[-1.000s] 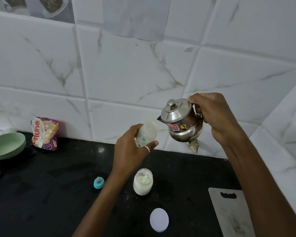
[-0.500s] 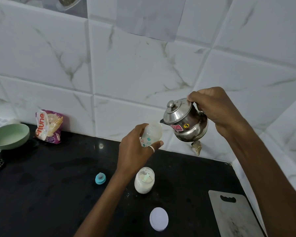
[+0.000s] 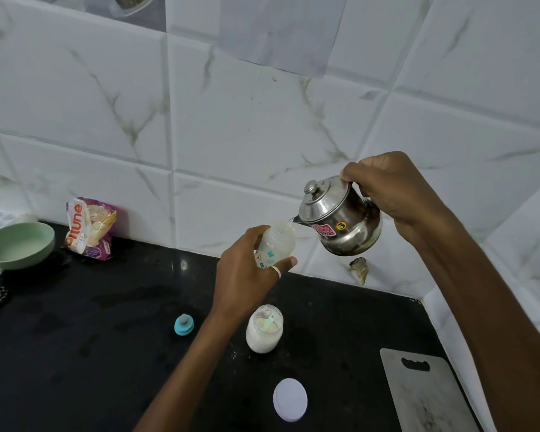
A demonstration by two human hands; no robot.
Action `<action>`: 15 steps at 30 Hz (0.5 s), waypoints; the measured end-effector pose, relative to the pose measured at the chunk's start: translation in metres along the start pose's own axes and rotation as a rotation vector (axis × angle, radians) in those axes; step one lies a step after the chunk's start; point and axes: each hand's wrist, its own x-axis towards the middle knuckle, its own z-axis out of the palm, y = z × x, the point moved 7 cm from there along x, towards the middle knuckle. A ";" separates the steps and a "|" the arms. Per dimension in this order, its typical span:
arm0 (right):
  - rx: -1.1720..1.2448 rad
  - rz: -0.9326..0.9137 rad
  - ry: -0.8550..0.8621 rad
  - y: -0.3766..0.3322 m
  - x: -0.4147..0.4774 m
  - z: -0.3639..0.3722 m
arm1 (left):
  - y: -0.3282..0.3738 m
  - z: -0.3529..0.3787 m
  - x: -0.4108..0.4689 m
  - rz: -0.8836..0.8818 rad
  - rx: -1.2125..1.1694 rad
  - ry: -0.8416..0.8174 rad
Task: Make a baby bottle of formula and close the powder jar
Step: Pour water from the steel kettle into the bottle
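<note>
White tiles stand behind a black bench [image 3: 75,353]. Mid-frame, the left hand [image 3: 247,275] grips a baby bottle [image 3: 276,244], and the right hand [image 3: 393,188] grips a tipped steel kettle [image 3: 340,219].

One kettle [image 3: 340,219], one bottle [image 3: 276,243] (open), one jar [image 3: 264,330].

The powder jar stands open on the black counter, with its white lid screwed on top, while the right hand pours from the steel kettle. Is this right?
Not quite. In the head view the white lid lies flat on the black counter, apart from the open powder jar. The right hand does pour from the steel kettle.
</note>
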 end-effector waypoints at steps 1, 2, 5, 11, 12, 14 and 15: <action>-0.004 0.000 0.002 -0.001 0.000 0.000 | 0.000 0.000 0.000 0.000 -0.001 0.001; -0.009 -0.001 0.004 -0.002 0.000 -0.001 | 0.000 -0.001 0.000 -0.001 -0.003 0.003; -0.019 -0.004 0.007 -0.005 0.001 -0.002 | 0.000 -0.001 0.000 0.000 -0.008 0.002; -0.033 -0.022 0.005 -0.013 0.001 -0.002 | -0.001 -0.003 -0.001 -0.002 -0.007 -0.002; -0.033 -0.025 0.005 -0.014 0.001 -0.002 | -0.001 -0.003 -0.001 -0.004 -0.011 -0.001; -0.039 -0.032 0.004 -0.015 0.001 -0.003 | -0.001 -0.004 -0.001 -0.004 -0.018 0.000; -0.042 -0.034 0.005 -0.016 0.001 -0.003 | 0.000 -0.004 -0.001 -0.003 -0.018 0.000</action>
